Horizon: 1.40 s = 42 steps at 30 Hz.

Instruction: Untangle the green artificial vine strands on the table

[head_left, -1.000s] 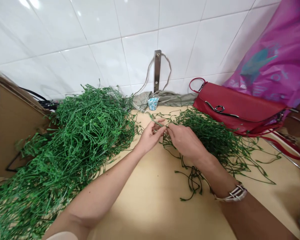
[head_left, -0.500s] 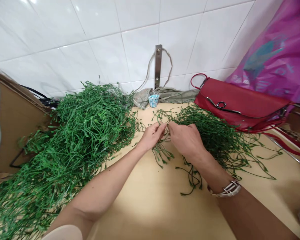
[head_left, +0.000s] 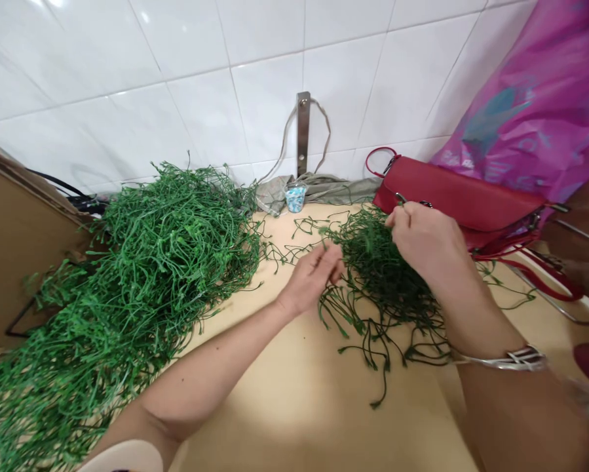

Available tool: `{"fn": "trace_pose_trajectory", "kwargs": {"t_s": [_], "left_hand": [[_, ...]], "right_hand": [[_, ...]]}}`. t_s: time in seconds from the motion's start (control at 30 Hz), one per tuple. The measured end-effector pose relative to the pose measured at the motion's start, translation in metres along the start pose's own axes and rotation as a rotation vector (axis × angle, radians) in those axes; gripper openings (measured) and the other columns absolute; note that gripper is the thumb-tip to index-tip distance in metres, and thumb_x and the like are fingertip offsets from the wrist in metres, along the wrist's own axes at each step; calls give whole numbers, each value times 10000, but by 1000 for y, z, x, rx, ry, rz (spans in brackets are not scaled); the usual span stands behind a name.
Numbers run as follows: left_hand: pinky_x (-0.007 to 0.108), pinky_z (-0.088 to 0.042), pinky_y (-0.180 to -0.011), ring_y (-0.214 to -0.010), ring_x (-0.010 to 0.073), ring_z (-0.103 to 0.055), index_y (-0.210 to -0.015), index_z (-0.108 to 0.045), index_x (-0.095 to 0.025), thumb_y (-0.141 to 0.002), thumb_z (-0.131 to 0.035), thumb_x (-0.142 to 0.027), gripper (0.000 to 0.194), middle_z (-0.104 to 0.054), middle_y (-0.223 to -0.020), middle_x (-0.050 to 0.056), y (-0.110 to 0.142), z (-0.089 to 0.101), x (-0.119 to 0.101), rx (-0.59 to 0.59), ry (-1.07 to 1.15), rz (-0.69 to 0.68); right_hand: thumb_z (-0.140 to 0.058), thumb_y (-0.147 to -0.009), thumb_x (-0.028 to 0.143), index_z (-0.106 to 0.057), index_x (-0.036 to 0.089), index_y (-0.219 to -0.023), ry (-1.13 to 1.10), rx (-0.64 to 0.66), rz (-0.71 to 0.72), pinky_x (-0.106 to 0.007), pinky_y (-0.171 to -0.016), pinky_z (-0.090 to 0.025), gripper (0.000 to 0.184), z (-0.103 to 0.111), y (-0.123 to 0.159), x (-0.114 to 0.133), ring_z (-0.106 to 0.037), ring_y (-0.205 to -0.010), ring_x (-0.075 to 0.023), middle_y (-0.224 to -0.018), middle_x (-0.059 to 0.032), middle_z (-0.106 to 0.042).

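Over the near left edge of the right-hand pile of thin green stems (head_left: pixel 387 269) is my left hand (head_left: pixel 314 278), its fingers closed on green stems that show at the thumb. Several stems with small budded ends lie below it on the tabletop. My right hand (head_left: pixel 424 239) is raised over the back of that pile, in front of the red handbag. Its fingertips are pinched together, and blurred green strands trail beneath them; their hold is partly hidden. A larger heap of green stems (head_left: pixel 176 236) spreads across the left side.
A small blue-and-white patterned cup (head_left: pixel 295 198) stands by the tiled wall, near a metal bracket (head_left: pixel 303 134) with a cord. The red handbag (head_left: pixel 471 193) and a purple plastic bag (head_left: pixel 515 111) are at right. A cardboard box (head_left: pixel 29 249) stands at left.
My hands have parted: the right has moved right and upward, away from the left. My left hand has shifted slightly right. The view has turned a little.
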State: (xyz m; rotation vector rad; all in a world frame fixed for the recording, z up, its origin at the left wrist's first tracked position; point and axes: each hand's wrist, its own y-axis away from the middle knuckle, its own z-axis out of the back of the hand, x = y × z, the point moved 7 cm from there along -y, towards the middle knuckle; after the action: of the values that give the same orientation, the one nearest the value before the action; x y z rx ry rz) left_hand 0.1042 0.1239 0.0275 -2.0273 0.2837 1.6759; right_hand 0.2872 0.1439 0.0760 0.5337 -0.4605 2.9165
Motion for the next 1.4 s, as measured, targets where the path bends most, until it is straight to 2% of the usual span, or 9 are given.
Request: {"fn": "trace_pose_trajectory", "kwargs": {"t_s": [0.13,0.23,0.43,0.57,0.9,1.03,1.23,1.3,1.4], "left_hand": [[266,-466,-687,-628,122,-527,-804,-525,-193,-981,-528,-470,328,-517,-674,-24,-10,23,17,-135,324,79],[249,-477,-680,-621,116,-555,-851,-560,-189,-1025,-448,-356,266,-564,-706,-11,-12,34,23,-220,454,122],[192,-453,-643,-660,96,-566,-875,-612,-179,-1042,-467,-338,273,-590,-741,1,-9,37,23,-336,515,150],[194,-455,-638,-656,95,-544,-889,-609,-191,-1010,-544,-412,260,-577,-754,-7,-10,40,20,-340,467,106],[221,-495,-757,-848,110,-605,-1118,-527,-246,-918,-668,-522,369,-569,-919,-18,-9,46,23,-326,220,52],[260,-535,-821,-915,103,-651,-1301,-336,-323,-763,-862,-343,752,-563,-1193,7,-3,40,25,-404,209,104],[240,-524,-678,-689,82,-640,-1304,-276,-294,-673,-905,-247,892,-604,-999,-37,4,45,36,-546,179,204],[228,-509,-675,-682,79,-627,-1215,-347,-265,-629,-928,-259,826,-616,-953,-48,4,49,40,-580,248,222],[223,-486,-709,-741,92,-607,-1031,-517,-194,-706,-870,-439,539,-629,-874,-28,-3,42,40,-411,325,201]], "right_hand": [[-459,-927,243,-671,176,-1174,208,-71,-190,-465,-821,-465,333,40,8,-13,-646,-1051,-383,-1158,-234,-705],[-491,-901,259,-643,196,-1272,167,-151,-103,-545,-906,-474,405,55,14,-1,-580,-1214,-447,-1317,-250,-642],[-597,-860,391,-735,238,-930,-234,287,223,-356,-759,-510,217,5,23,48,-670,-792,-236,-896,-50,-762],[-590,-856,404,-751,222,-887,-396,520,372,-299,-700,-482,245,-23,33,74,-630,-744,-195,-825,-26,-743],[-614,-766,344,-725,194,-750,-640,427,188,-273,-610,-438,188,-62,23,63,-560,-623,-157,-654,3,-682],[-623,-742,334,-733,200,-787,-765,317,97,-291,-707,-484,179,-59,19,58,-620,-725,-175,-772,-21,-731],[-652,-709,345,-725,207,-748,-911,293,35,-331,-792,-504,160,-62,19,53,-641,-758,-185,-768,-23,-720],[-686,-708,386,-737,209,-766,-966,306,31,-333,-821,-504,193,-65,20,52,-651,-783,-186,-787,-20,-729],[-772,-658,457,-743,211,-758,-1073,365,-4,-337,-858,-506,267,-70,21,52,-662,-825,-196,-802,-17,-742]]}}
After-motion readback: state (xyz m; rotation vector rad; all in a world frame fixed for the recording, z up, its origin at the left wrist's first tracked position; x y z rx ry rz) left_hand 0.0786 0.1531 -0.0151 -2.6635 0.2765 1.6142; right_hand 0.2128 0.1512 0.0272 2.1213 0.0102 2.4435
